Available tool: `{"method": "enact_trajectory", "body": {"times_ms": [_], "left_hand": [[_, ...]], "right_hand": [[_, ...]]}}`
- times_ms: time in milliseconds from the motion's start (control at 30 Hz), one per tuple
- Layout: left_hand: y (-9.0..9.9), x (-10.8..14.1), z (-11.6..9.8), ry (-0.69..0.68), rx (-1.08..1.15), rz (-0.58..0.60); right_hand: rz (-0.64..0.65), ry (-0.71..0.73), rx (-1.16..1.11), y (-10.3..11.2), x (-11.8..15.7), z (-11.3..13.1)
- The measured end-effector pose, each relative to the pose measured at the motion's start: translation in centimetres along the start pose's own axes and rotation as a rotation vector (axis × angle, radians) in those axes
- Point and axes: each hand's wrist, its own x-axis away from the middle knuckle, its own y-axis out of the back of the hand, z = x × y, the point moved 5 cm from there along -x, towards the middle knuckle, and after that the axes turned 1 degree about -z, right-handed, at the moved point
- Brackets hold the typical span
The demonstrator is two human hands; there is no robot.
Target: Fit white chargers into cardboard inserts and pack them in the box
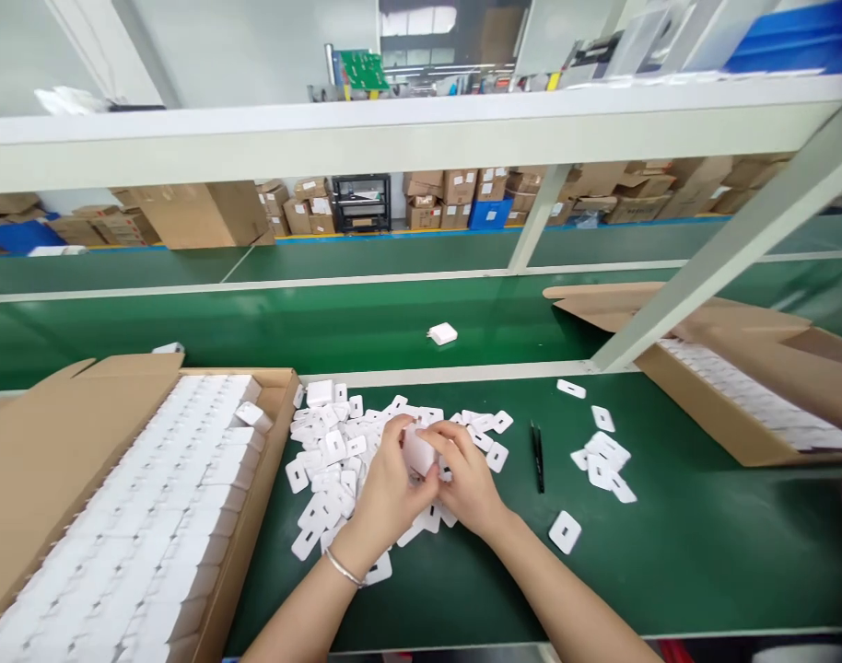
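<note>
Head view: left hand (388,483), bracelet (344,568) at its wrist, angles up and rightward, fingers curled narrowly around a white adapter (419,450) above scattered white plates (330,502); right hand (468,479) angles up and leftward, bent fingers gripping the adapter's right side.

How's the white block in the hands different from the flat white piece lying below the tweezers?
The block is thick; the flat piece is thin. The left hand and right hand hold the block up, while the flat piece lies on the green table. Both are white.
</note>
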Motion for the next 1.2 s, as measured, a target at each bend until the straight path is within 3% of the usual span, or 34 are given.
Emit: {"method": "enact_trajectory", "body": {"times_ms": [100,200,300,400,467,533,633,833,1000,1200], "left_hand": [[0.3,0.0,-0.3,0.138,0.044,0.036],[2.8,-1.1,-0.5,0.162,0.066,-0.046],[8.1,-3.5,0.1,0.113,0.025,-0.252],[15.0,-6.1,1.7,0.117,-0.249,-0.489],[18.5,-7.3,3.5,0.242,-0.574,-0.47],[20.6,-7.8,5.3,0.319,-0.681,-0.403],[21.5,-7.4,8.0,0.381,-0.774,-0.292],[20.6,-6.5,11.5,0.425,-1.012,-0.044],[21.4,-5.9,12.1,0.414,-1.173,0.089],[21.9,-6.0,12.2,0.428,-1.25,0.135]], "right_hand": [[0.022,-0.004,-0.055,-0.2,-0.2,0.2],[0.035,-0.098,-0.147,-0.1,-0.2,0.1],[0.016,-0.188,-0.175,0.3,-0.2,-0.4],[-0.026,-0.296,-0.165,0.6,-0.1,-1.4],[-0.05,-0.366,-0.168,0.9,0.0,-2.1],[-0.065,-0.422,-0.179,1.1,0.1,-2.6],[-0.064,-0.474,-0.176,1.4,0.2,-3.3],[-0.087,-0.468,0.042,2.3,0.2,-5.0],[-0.009,-0.489,0.322,2.5,0.7,-7.3],[0.034,-0.553,0.455,3.5,1.4,-9.3]]}}
